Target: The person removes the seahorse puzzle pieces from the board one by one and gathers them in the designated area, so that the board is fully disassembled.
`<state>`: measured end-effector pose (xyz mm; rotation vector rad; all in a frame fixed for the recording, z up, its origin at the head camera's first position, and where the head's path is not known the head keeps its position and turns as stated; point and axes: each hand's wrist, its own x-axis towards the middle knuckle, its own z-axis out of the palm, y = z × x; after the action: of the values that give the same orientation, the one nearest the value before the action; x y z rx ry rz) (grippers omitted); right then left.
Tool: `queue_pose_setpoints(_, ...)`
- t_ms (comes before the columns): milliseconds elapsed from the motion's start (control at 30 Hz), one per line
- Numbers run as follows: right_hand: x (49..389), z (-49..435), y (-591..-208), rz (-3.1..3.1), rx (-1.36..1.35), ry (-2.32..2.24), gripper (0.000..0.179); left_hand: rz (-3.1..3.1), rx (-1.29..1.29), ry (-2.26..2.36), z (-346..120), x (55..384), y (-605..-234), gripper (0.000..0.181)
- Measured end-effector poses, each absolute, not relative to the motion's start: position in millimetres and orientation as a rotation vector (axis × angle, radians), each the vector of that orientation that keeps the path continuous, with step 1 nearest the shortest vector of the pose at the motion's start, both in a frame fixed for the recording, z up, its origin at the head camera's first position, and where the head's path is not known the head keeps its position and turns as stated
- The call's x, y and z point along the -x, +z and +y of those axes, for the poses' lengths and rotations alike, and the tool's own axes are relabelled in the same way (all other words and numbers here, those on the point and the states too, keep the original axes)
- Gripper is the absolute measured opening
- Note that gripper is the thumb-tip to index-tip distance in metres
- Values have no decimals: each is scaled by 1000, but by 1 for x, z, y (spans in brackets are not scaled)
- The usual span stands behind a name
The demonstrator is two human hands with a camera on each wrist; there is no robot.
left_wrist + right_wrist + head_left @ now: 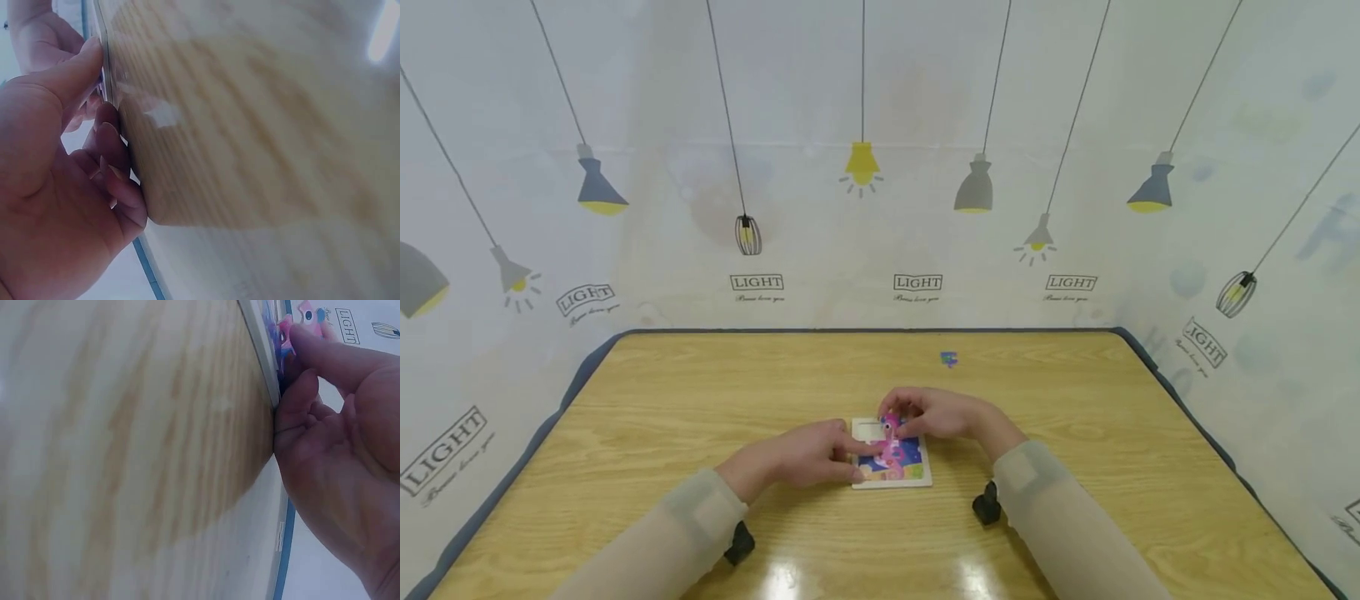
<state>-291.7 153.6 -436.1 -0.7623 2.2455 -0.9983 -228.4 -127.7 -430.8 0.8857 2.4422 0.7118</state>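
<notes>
At lower centre, the left hand (pixel 814 455), index finger outstretched, should steady the puzzle (pixel 913 455) while the right hand (pixel 943 412), pinching a pink piece (pixel 891 422), keeps it level.

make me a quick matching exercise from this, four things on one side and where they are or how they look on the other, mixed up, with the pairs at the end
Column one
1. left hand
2. loose piece
3. right hand
4. table

Column two
a. pinching a pink piece with an eye on it
b. light wood grain
c. touching the puzzle from its left side
d. lying by itself, beyond the puzzle

Pairs: 1-c, 2-d, 3-a, 4-b
</notes>
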Motion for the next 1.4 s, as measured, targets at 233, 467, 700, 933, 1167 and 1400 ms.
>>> queue_pose_setpoints(233,293,157,-439,2204,704,-1078,25,2435,-893,715,-127,230,-433,48)
queue_pose_setpoints(467,297,161,-441,2229,733,-1069,20,2430,-874,707,-126,232,-433,48)
queue_pose_setpoints(700,298,160,-443,2230,725,-1104,18,2436,-890,702,-126,230,-432,47)
queue_pose_setpoints(933,297,158,-443,2269,709,-1053,15,2431,-885,711,-127,228,-429,47)
queue_pose_setpoints(1167,298,157,-444,2273,689,-1064,14,2437,-893,710,-127,228,-429,47)
queue_pose_setpoints(1400,299,156,-447,2269,669,-1092,16,2437,-888,713,-128,227,-429,47)
